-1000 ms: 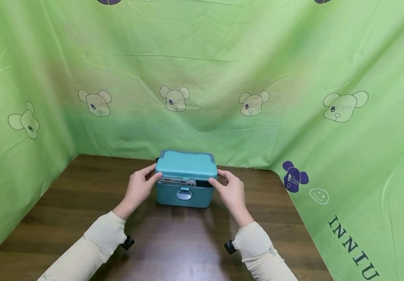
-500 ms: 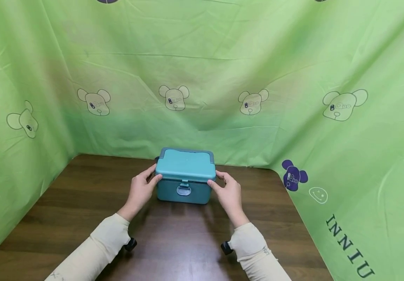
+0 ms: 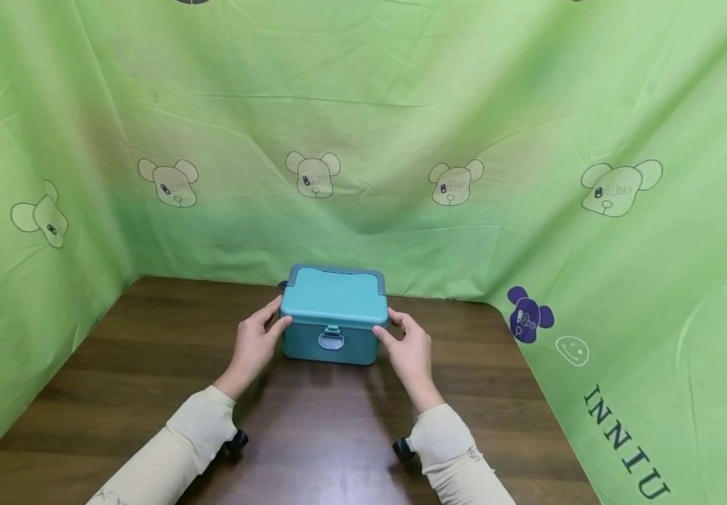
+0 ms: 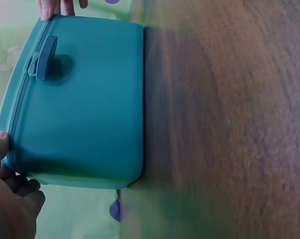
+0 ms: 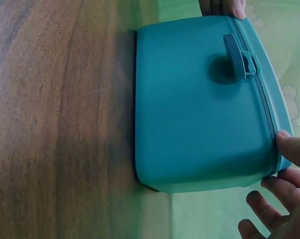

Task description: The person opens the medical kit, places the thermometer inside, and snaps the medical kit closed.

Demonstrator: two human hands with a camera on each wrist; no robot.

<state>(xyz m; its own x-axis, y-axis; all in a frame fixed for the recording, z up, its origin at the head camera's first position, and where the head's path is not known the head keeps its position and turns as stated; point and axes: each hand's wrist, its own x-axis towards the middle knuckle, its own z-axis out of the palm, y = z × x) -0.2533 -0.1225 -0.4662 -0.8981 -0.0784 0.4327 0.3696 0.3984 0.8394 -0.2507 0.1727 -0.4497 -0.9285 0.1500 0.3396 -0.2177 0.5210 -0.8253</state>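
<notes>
A teal storage box [image 3: 357,349] sits on the wooden table with its lid [image 3: 336,298] down level on the rim. A thin seam runs between the two parts. On the front, the latch [image 3: 331,339] stands out from the wall, its tab angled away in the left wrist view. My left hand [image 3: 253,348] grips the lid's left front corner, thumb on the front edge and fingers along the side. The right front corner is held the same way by my right hand [image 3: 410,348]. What the box contains is hidden.
Green cloth [image 3: 363,126] with printed bear heads hangs behind the table and at both sides. The brown tabletop [image 3: 319,435] runs from the box toward me. Black wrist cameras [image 3: 236,442] show below the cream sleeves [image 3: 168,449].
A second ago the lid stood raised, with a grey item visible in the gap. Both hands have lowered it; over the last half second almost nothing moved.
</notes>
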